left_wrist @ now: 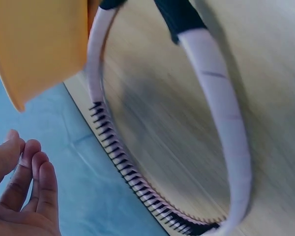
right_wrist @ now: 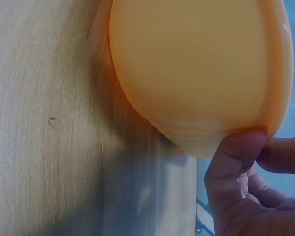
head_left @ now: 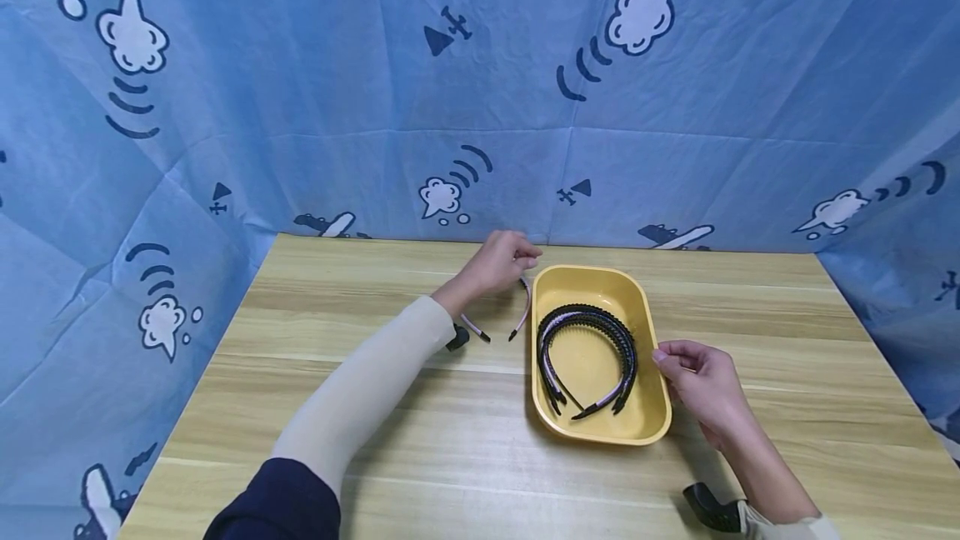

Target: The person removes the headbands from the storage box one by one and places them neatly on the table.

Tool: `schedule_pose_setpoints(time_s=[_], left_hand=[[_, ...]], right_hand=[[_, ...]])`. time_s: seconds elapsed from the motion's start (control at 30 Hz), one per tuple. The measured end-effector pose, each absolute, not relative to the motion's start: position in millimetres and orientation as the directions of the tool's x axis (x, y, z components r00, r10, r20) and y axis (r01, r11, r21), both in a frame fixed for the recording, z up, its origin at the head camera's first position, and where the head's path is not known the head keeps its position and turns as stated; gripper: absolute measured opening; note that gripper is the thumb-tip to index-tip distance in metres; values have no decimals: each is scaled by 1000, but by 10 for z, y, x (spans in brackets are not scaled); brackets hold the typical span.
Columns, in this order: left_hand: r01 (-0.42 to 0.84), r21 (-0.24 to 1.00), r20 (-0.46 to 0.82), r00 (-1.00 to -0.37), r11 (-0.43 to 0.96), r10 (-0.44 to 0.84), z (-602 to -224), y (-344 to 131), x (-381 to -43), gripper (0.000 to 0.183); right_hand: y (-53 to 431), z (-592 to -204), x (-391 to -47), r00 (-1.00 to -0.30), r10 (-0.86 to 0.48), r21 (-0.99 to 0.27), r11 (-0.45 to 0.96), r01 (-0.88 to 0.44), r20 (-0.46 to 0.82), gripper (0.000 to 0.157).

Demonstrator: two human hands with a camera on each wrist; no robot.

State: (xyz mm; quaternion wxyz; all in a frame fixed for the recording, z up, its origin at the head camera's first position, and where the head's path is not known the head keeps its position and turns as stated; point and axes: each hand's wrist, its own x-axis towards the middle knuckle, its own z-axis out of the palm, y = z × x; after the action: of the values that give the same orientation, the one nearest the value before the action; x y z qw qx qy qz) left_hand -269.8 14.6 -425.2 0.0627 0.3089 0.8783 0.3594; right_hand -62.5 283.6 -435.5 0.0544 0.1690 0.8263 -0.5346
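My left hand [head_left: 498, 263] is over the back of the table, left of a yellow plastic tray [head_left: 588, 365]. In the left wrist view its fingers [left_wrist: 48, 189] are loosely bent near the thumb with nothing between them. Below and beside this hand is a pale pink headband [left_wrist: 222, 98] with dark tips and a toothed inner side; the hand and forearm hide part of it in the head view. Several black and pinkish headbands [head_left: 628, 357] lie nested inside the tray. My right hand [head_left: 705, 382] pinches the tray's right rim between thumb and fingers [right_wrist: 231, 157].
A wood-grain table [head_left: 420, 457] carries everything. Behind it hangs a blue printed cloth [head_left: 495, 90], right along the back edge, and it also covers the sides. Black wrist devices [head_left: 711, 511] are worn on both arms.
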Motion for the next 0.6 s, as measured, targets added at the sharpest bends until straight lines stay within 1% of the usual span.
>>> schedule_pose_setpoints(time_s=[0.27, 0.43, 0.6], left_hand=[[499, 700, 121, -788, 511, 604, -4156, 235, -2588, 25], [525, 703, 138, -763, 480, 631, -4091, 298, -2520, 25], [519, 700, 106, -755, 491, 647, -4029, 367, -2439, 25]], right_hand=[[2827, -4339, -620, -932, 229, -861, 369, 350, -281, 40], [2820, -4324, -614, -934, 229, -863, 369, 344, -274, 39], [2828, -4342, -617, -935, 228, -867, 363, 342, -273, 39]])
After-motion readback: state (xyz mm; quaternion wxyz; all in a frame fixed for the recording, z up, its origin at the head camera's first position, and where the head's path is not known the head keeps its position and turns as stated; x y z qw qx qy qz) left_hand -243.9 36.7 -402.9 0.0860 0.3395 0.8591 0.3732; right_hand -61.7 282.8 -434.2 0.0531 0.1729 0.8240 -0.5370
